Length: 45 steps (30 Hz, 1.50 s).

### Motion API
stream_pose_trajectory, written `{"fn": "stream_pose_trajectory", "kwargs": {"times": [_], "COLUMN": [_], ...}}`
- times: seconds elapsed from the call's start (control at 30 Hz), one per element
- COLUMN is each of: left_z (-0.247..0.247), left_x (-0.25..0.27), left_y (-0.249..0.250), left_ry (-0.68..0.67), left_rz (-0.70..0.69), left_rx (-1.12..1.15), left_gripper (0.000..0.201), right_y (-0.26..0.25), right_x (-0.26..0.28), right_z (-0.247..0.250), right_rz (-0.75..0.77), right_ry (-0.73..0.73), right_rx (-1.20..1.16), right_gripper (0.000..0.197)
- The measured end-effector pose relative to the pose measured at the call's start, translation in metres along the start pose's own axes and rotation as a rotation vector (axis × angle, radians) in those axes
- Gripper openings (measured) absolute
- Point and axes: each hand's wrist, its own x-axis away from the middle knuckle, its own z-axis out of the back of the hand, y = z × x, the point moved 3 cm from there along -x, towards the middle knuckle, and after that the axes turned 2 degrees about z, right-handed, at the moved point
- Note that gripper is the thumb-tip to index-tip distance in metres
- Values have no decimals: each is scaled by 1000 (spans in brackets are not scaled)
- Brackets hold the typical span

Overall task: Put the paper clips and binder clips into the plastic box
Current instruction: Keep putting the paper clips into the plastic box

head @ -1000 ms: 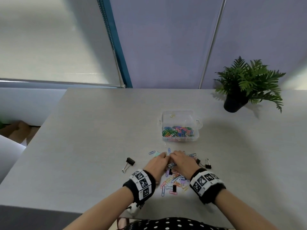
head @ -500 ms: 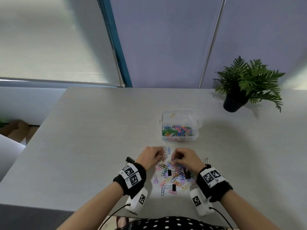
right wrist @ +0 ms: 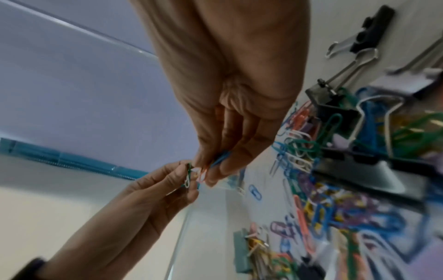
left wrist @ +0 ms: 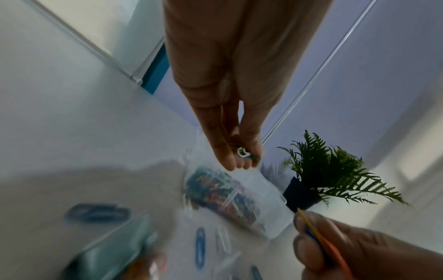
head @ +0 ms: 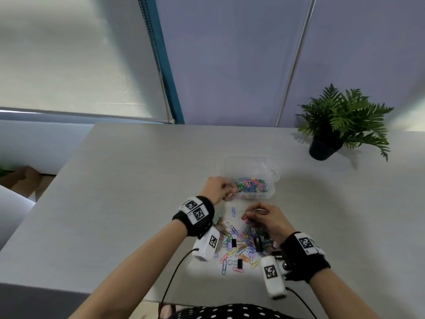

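Note:
A clear plastic box (head: 271,194) sits mid-table with several coloured paper clips (head: 251,186) inside. My left hand (head: 217,188) is at the box's near-left corner and pinches a few paper clips (left wrist: 244,153), white and green. My right hand (head: 264,218) hovers over the loose pile (head: 241,247) of coloured paper clips and black binder clips (right wrist: 335,108), pinching a few paper clips (right wrist: 221,158), blue and orange. In the left wrist view the box (left wrist: 258,191) lies just below the fingertips.
A potted fern (head: 340,122) stands at the far right of the grey table (head: 115,192). A lone blue paper clip (head: 233,211) lies between the pile and the box. The table's near edge runs close to my body.
My left hand has gone forward from the pile to the box's near-left corner with clips in it. My right hand has lifted a few clips from the pile.

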Motion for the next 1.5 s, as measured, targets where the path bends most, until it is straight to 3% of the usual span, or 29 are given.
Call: {"fn": "stream_pose_trajectory", "kwargs": {"times": [0.13,0.33,0.4,0.5,0.6,0.7,0.83,1.0,1.17,1.37,1.5], "left_z": [3,8,14,23,25,14,-5,-21,-31,-48,-50], "left_x": [-31,-28,-21,-8,4,9,19,26,20,11,13], "left_y": [9,9,6,-1,-12,-19,-23,-15,-25,-27,-26], "left_ry": [36,-83,-36,161,306,261,173,185,121,87,105], "left_rz": [6,-2,-27,-50,-23,-3,157,95,114,207,160], "left_rx": [-70,-177,-121,-75,-110,-231,-419,-563,-554,-605,-589], "left_gripper": [16,34,35,28,26,29,23,29,31,61,37], "right_y": [-12,-45,-57,-69,-71,-78,-99,-106,-103,-87,-84], "right_x": [-11,-38,-52,-67,-77,-90,-114,-143,-166,-175,-175], "right_z": [4,6,5,2,-4,-5,-6,-12,-30,-45,-47], "right_rz": [23,166,219,287,333,352,325,267,279,358,366], "right_ry": [39,116,126,135,89,78,86,-49,-154,-196,-179], "right_rx": [-98,-16,119,394,841,1101,1383,1696,1841,1910,1905], "right_gripper": [8,10,6,12,22,25,24,25,29,28,26]}}
